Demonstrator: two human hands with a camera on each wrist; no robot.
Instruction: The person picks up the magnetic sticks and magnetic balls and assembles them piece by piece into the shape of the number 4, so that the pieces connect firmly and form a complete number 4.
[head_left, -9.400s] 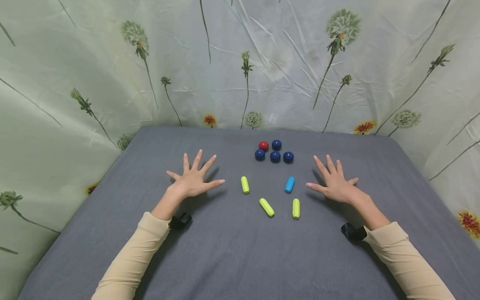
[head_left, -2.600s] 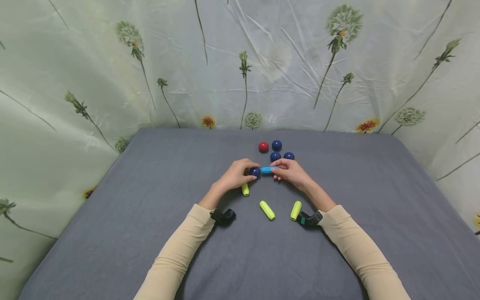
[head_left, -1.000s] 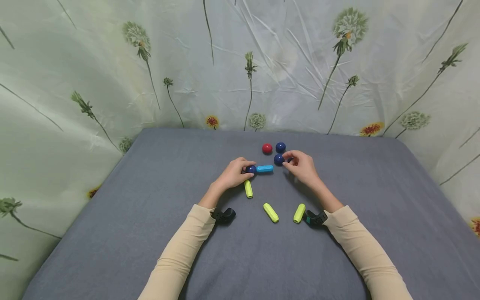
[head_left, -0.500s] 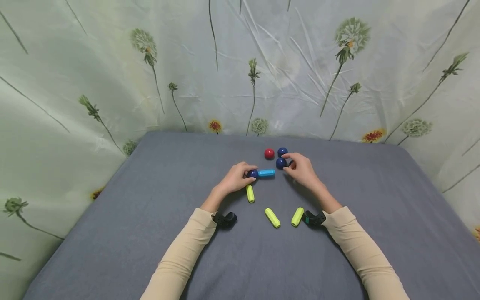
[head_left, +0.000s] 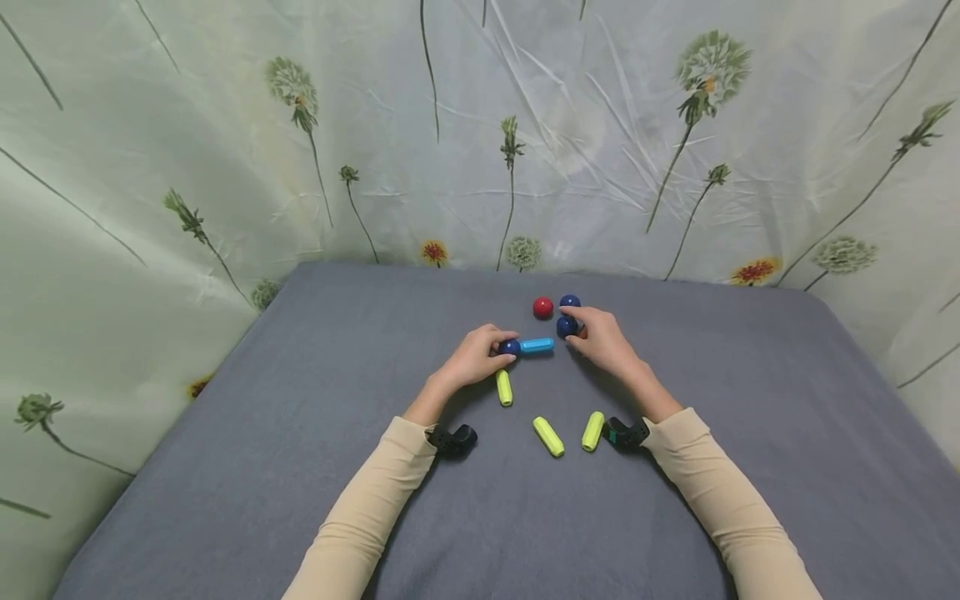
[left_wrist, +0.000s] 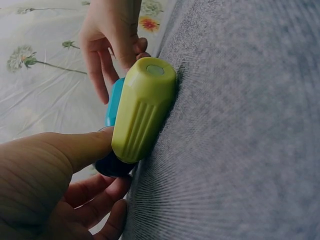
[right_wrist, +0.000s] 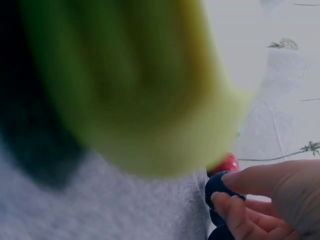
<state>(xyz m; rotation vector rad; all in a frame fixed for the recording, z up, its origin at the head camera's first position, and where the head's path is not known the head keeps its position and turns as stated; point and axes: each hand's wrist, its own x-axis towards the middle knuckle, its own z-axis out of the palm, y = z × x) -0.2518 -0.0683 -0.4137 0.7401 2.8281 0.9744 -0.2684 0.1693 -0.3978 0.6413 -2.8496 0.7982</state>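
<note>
Blue stick (head_left: 537, 345) between left hand (head_left: 474, 354) and right hand (head_left: 606, 342), long axis crosswise. We see left hand nearer, pinching left navy ball (head_left: 510, 347) touching stick's left end; right hand, parted only ball-wide, pinches right navy ball (head_left: 567, 327), just beyond free right end.

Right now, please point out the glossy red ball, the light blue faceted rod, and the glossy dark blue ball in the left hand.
Glossy red ball (head_left: 543, 307), head view: its middle.
Light blue faceted rod (head_left: 537, 345), head view: its long side.
Glossy dark blue ball (head_left: 512, 348), head view: uncovered middle.
</note>
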